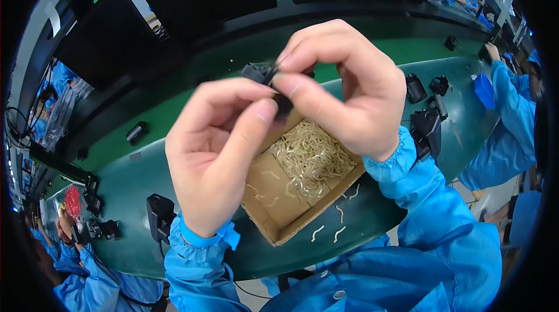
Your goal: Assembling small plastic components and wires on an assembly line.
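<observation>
A small black part (260, 72) is pinched between the fingertips of the left hand (218, 149) and the right hand (343, 88), raised above the bench (134, 195). Directly beneath both hands an open cardboard box (273, 207) of pale curved strips is seen, with black components (428, 123) lying beyond the right hand.

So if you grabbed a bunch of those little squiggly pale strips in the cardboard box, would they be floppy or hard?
Probably bendy: the pale strips are thin and each curves its own way. Likely very light, since a tangled heap sits in a shallow cardboard box. A grabbed bunch might shed some; loose ones already lie on the green belt.
</observation>
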{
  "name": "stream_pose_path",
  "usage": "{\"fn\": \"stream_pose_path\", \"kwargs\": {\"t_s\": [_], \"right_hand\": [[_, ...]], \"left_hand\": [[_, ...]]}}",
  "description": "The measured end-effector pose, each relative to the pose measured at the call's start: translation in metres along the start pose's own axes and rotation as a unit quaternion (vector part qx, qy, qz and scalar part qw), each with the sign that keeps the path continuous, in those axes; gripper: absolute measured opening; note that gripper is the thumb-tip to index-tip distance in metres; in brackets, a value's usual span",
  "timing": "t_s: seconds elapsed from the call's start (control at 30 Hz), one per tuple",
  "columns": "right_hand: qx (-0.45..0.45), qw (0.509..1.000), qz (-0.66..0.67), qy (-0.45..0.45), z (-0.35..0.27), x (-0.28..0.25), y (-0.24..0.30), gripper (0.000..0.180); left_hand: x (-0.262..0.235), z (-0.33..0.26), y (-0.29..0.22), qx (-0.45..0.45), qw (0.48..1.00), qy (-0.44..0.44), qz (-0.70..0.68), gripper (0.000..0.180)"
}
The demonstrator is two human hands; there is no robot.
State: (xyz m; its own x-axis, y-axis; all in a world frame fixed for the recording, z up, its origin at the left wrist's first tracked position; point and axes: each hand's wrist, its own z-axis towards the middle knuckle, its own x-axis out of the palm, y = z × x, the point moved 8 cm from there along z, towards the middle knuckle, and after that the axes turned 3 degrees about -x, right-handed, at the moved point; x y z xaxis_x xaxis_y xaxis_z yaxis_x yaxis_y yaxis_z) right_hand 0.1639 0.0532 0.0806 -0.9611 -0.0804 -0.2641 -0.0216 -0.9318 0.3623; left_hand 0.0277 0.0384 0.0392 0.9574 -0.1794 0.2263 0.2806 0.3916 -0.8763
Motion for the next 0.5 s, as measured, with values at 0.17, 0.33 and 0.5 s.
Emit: {"fn": "stream_pose_path", "kwargs": {"t_s": [0.17, 0.33, 0.5], "right_hand": [[-0.097, 0.991, -0.070, 0.063, 0.002, -0.003, 0.027, 0.021], [-0.157, 0.983, -0.039, 0.085, 0.001, 0.003, 0.036, 0.026], [-0.154, 0.984, -0.030, 0.083, 0.003, 0.004, 0.037, 0.027]], "left_hand": [[0.007, -0.006, -0.005, -0.039, 0.994, 0.074, -0.064, 0.022], [0.001, -0.009, -0.005, -0.053, 0.988, 0.072, -0.122, 0.047], [0.002, -0.012, -0.009, -0.045, 0.988, 0.099, -0.112, 0.046]]}}
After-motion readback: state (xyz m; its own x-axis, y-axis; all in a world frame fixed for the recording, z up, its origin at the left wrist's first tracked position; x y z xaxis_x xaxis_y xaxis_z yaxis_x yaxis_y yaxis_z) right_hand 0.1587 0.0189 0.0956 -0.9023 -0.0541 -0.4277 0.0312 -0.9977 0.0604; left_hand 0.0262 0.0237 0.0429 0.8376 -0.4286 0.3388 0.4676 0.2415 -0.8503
